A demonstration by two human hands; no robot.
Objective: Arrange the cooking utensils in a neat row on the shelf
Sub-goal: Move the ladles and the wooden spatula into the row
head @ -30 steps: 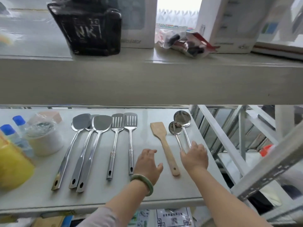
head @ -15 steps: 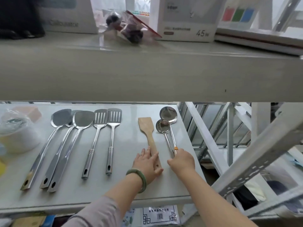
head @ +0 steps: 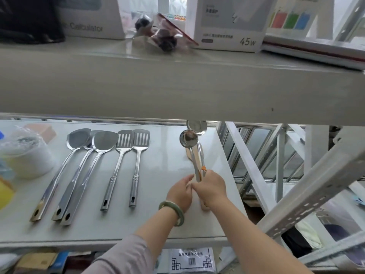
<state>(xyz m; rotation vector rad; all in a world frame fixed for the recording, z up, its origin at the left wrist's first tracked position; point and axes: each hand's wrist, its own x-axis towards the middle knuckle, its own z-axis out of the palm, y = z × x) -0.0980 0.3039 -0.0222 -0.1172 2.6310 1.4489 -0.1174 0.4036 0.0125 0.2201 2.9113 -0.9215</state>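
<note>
Five steel utensils lie side by side on the lower shelf (head: 162,220): three solid turners (head: 104,140) and two slotted turners (head: 141,137). My right hand (head: 212,190) is shut on the handles of two steel ladles (head: 187,138) and holds them tilted up, bowls pointing away. The larger bowl is partly hidden by the upper shelf's edge. A wooden spatula (head: 194,156) lies under the ladles, with its handle end showing below my right hand. My left hand (head: 180,192), which wears a green bangle, has its fingertips against the ladle handles; its grip is not visible.
A wrapped white tub (head: 27,155) and a yellow object (head: 5,191) stand at the shelf's left. The thick upper shelf (head: 177,86) overhangs closely, with boxes and a bag on it. White metal rack struts (head: 308,186) run to the right of the shelf edge.
My right hand has closed on the ladle handles and lifted them. The wooden spatula now lies under the ladles, further right. My left hand has moved off the spatula to the ladle handles.
</note>
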